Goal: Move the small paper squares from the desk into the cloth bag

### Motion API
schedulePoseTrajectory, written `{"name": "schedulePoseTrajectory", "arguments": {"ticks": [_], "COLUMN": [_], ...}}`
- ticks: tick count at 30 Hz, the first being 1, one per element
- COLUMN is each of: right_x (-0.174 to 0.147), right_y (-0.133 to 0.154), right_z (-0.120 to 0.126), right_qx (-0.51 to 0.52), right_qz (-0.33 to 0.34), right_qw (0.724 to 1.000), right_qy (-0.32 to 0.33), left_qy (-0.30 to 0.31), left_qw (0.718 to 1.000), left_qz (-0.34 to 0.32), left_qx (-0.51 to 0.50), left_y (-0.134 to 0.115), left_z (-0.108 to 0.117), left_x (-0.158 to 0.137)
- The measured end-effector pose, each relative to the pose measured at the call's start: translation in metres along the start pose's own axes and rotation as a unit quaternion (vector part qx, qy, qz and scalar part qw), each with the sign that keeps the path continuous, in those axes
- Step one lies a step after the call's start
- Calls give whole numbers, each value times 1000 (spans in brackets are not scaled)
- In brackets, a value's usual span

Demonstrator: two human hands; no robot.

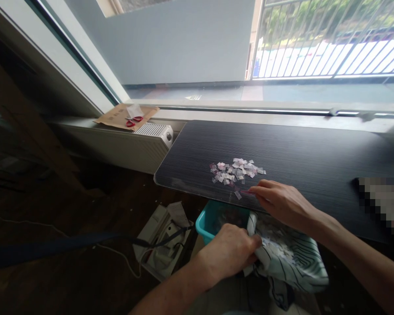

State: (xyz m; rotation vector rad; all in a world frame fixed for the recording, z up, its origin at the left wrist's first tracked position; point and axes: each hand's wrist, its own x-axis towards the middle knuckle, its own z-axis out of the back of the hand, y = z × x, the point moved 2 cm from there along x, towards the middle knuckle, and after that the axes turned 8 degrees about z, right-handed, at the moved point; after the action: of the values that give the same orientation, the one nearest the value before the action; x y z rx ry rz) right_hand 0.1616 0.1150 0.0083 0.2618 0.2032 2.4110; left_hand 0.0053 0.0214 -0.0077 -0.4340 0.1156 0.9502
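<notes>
A loose pile of small clear and whitish plastic pieces [238, 168], some tinted pink, lies on the dark tabletop. My right hand [277, 199] is at the table's front edge, fingertips pinched on a thin pink-edged plastic piece [248, 192]; its exact kind is too small to tell. Just left of those fingertips lies another clear piece [238, 195]. Below, my left hand [230, 249] grips the rim of a striped pale cloth [302, 267]. Many small whitish bits [277, 245] rest in the cloth's hollow. Beside it is a turquoise plastic basin [205, 221], partly hidden by my left hand.
The dark table [298, 153] stands against the window sill. A radiator [154, 133] is left of it, with a brown envelope [114, 116] and red-handled scissors [134, 121] nearby. On the floor sits a box [166, 245] with a pale device. A blurred-out object [381, 205] lies at right.
</notes>
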Motion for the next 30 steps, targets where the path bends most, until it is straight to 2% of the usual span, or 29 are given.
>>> {"name": "schedulePoseTrajectory", "arguments": {"ticks": [5, 7, 11, 13, 17, 20, 24, 28, 30], "right_x": [-26, -30, -16, -4, 12, 9, 2, 8, 11], "right_y": [-19, -15, 7, 11, 4, 5, 12, 7, 6], "right_z": [0, -6, -17, -18, -14, -11, -7, -7, -8], "right_qx": [-77, -76, 21, 35, -39, -69, -53, -68, -72], "right_qz": [-128, -143, -87, -76, -96, -66, -16, -55, -56], "right_qw": [986, 984, 995, 996, 993, 995, 998, 996, 996], "right_qy": [-75, -75, -48, -45, -54, -19, 7, -34, -26], "left_qy": [-8, -10, -6, -6, -15, -19, -13, -11, -8], "left_qw": [1000, 1000, 1000, 1000, 1000, 1000, 1000, 1000, 1000], "left_qz": [-4, -6, -12, -12, -4, 1, -1, -2, -2], "left_qx": [4, 5, 2, 3, 9, 5, 0, -2, -1], "left_y": [0, 1, 0, 0, 0, 0, 1, 1, 1], "left_z": [-1, -2, -2, -1, -2, -3, -2, -1, 0], "left_x": [2, 4, 5, 5, 2, 1, 2, 3, 3]}}
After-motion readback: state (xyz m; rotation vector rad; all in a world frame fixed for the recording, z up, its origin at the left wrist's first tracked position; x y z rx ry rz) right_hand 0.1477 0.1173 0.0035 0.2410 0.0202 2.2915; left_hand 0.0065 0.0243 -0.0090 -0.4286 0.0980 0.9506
